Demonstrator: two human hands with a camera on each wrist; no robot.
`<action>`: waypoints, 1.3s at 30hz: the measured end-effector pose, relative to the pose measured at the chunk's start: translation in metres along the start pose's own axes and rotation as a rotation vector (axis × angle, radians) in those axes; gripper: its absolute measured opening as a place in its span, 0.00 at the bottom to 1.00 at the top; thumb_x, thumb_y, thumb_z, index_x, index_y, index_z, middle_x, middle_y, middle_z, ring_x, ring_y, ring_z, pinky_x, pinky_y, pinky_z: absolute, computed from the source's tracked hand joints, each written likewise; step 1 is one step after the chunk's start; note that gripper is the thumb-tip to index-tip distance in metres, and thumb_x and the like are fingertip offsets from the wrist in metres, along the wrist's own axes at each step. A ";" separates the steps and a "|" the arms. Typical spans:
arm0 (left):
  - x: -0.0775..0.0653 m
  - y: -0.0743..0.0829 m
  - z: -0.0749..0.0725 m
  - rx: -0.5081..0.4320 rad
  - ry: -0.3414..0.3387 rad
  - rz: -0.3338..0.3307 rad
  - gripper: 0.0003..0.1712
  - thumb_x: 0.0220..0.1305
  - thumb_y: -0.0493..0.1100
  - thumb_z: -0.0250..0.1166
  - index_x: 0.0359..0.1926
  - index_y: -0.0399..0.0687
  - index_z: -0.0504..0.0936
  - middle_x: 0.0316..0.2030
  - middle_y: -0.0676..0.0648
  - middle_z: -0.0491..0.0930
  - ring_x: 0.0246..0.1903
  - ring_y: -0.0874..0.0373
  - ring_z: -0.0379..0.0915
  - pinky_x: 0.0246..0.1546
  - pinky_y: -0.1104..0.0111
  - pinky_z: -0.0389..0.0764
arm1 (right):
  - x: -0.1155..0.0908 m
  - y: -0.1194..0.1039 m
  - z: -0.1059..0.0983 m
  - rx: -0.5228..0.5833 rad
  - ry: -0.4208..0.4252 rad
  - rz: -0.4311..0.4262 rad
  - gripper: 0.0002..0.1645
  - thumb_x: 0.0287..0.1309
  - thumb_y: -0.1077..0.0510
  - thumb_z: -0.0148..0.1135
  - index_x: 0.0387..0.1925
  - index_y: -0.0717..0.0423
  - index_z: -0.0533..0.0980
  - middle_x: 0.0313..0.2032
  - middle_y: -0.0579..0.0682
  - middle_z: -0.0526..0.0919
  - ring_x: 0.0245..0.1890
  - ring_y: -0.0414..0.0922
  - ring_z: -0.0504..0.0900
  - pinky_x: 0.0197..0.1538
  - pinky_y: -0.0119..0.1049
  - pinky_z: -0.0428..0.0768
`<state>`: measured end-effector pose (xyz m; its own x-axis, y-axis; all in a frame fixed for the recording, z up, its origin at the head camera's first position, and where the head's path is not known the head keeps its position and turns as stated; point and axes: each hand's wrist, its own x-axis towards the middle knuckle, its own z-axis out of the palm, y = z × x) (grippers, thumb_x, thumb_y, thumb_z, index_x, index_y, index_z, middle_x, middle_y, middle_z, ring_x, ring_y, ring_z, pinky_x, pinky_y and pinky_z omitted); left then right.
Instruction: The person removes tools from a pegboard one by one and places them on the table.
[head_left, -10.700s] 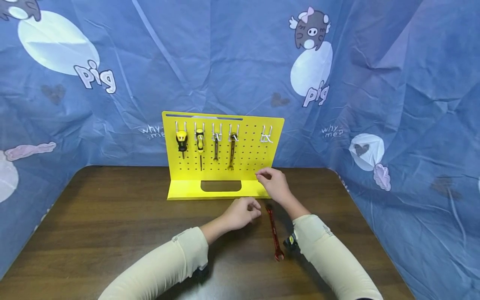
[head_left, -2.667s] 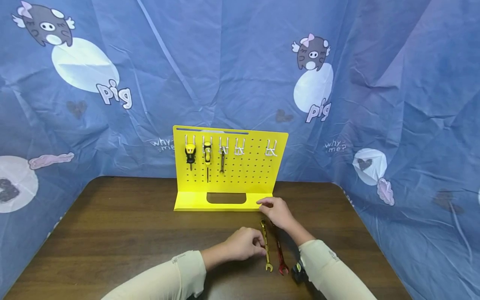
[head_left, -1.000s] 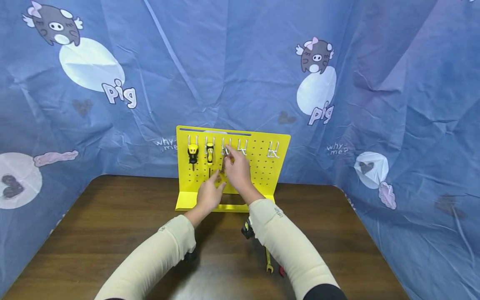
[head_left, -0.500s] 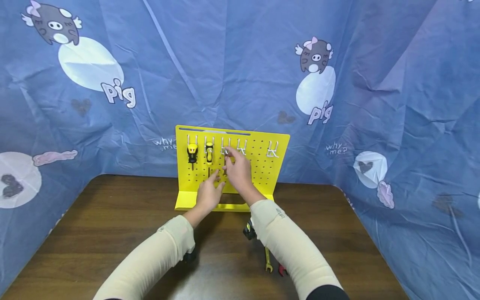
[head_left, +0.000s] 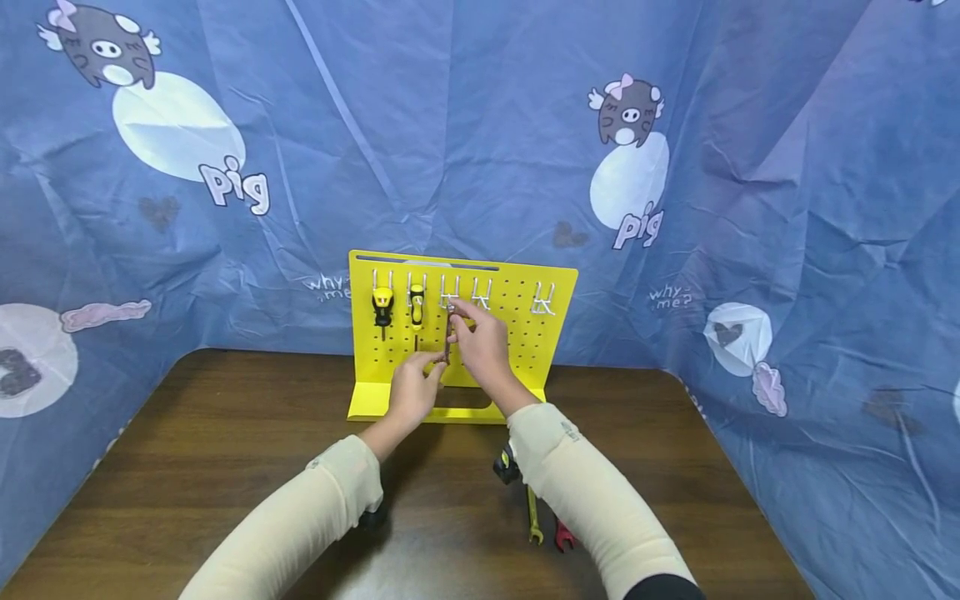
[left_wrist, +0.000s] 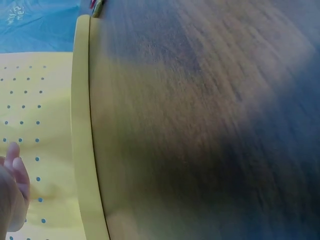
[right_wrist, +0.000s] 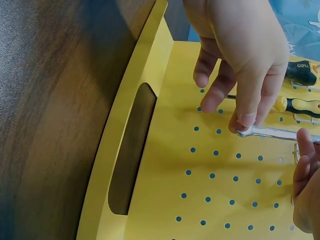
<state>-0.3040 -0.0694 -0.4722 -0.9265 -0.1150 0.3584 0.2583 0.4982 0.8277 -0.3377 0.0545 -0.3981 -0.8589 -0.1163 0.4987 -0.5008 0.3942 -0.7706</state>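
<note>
A small combination wrench hangs upright in front of the yellow pegboard, at the third hook from the left. My left hand pinches its lower end between thumb and finger, seen closely in the right wrist view. My right hand grips the wrench near its upper end, just below the hook. Whether the wrench still touches that hook is hidden by my fingers. To the left, a stubby screwdriver and a longer yellow-black screwdriver hang on their hooks.
A gold wrench and a red wrench lie on the brown table, partly covered by my right sleeve. Bare hooks stand to the right of my right hand. A blue printed cloth surrounds the table.
Earlier a gold wrench left the fourth hook and came to lie beside the red one. Both hands then reached the third hook; the left hand now pinches the small wrench's lower end.
</note>
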 end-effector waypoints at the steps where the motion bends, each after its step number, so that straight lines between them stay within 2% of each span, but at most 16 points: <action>1: -0.001 0.000 0.000 -0.008 -0.003 -0.004 0.13 0.71 0.37 0.64 0.53 0.39 0.85 0.49 0.42 0.84 0.27 0.52 0.85 0.23 0.69 0.80 | 0.000 0.000 0.000 0.003 0.002 0.000 0.19 0.69 0.64 0.61 0.59 0.54 0.80 0.47 0.56 0.86 0.26 0.46 0.88 0.20 0.33 0.80; 8: -0.006 0.004 -0.005 -0.097 -0.048 -0.040 0.12 0.70 0.37 0.64 0.51 0.37 0.86 0.48 0.40 0.85 0.29 0.44 0.86 0.20 0.70 0.78 | -0.001 0.000 -0.001 0.022 0.012 -0.006 0.19 0.68 0.66 0.62 0.58 0.56 0.81 0.44 0.57 0.86 0.24 0.48 0.87 0.24 0.32 0.82; 12: -0.010 0.006 -0.007 -0.133 -0.066 -0.061 0.11 0.71 0.38 0.64 0.50 0.38 0.86 0.46 0.40 0.86 0.31 0.42 0.85 0.20 0.70 0.77 | 0.000 0.001 -0.003 0.040 -0.001 0.008 0.19 0.68 0.65 0.62 0.58 0.55 0.81 0.42 0.56 0.86 0.24 0.48 0.86 0.22 0.31 0.80; 16: -0.012 0.009 -0.010 -0.156 -0.064 -0.063 0.10 0.70 0.38 0.65 0.48 0.38 0.86 0.42 0.41 0.87 0.30 0.40 0.84 0.20 0.70 0.76 | 0.001 -0.001 -0.005 0.102 -0.017 0.057 0.18 0.67 0.64 0.64 0.57 0.55 0.82 0.39 0.54 0.86 0.24 0.44 0.86 0.17 0.29 0.73; 20: -0.015 0.012 -0.013 -0.182 -0.065 -0.064 0.09 0.69 0.37 0.66 0.46 0.36 0.87 0.40 0.40 0.87 0.30 0.39 0.84 0.21 0.71 0.78 | 0.004 -0.003 -0.006 0.197 -0.026 0.130 0.17 0.66 0.64 0.65 0.55 0.56 0.82 0.37 0.53 0.84 0.24 0.41 0.84 0.17 0.26 0.70; 23: -0.016 0.015 -0.016 -0.197 -0.071 -0.068 0.09 0.68 0.36 0.66 0.46 0.36 0.87 0.39 0.40 0.87 0.30 0.39 0.84 0.23 0.70 0.80 | 0.006 -0.005 -0.007 0.253 -0.027 0.176 0.15 0.65 0.65 0.65 0.53 0.58 0.83 0.36 0.54 0.84 0.24 0.41 0.84 0.18 0.26 0.70; 30: -0.017 0.021 -0.020 -0.217 -0.089 -0.068 0.09 0.68 0.36 0.67 0.45 0.35 0.87 0.39 0.41 0.87 0.27 0.51 0.84 0.25 0.69 0.81 | 0.008 -0.011 -0.012 0.333 -0.051 0.229 0.15 0.65 0.66 0.65 0.52 0.60 0.83 0.36 0.53 0.83 0.25 0.41 0.82 0.25 0.27 0.76; 32: -0.018 0.025 -0.022 -0.234 -0.100 -0.074 0.09 0.68 0.37 0.67 0.45 0.36 0.88 0.38 0.42 0.87 0.27 0.51 0.84 0.25 0.69 0.82 | 0.008 -0.013 -0.014 0.351 -0.063 0.236 0.15 0.65 0.66 0.65 0.52 0.60 0.83 0.35 0.53 0.83 0.25 0.42 0.81 0.26 0.27 0.77; 39: -0.026 0.037 -0.021 -0.284 -0.134 -0.080 0.08 0.66 0.36 0.68 0.43 0.35 0.87 0.34 0.41 0.86 0.29 0.44 0.84 0.26 0.66 0.82 | 0.006 -0.013 -0.026 0.381 -0.117 0.239 0.15 0.65 0.64 0.64 0.53 0.61 0.82 0.32 0.50 0.81 0.27 0.46 0.78 0.28 0.28 0.76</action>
<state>-0.2648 -0.0658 -0.4415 -0.9698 -0.0201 0.2432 0.2322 0.2307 0.9449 -0.3340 0.0723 -0.3749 -0.9504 -0.1738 0.2578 -0.2718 0.0620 -0.9603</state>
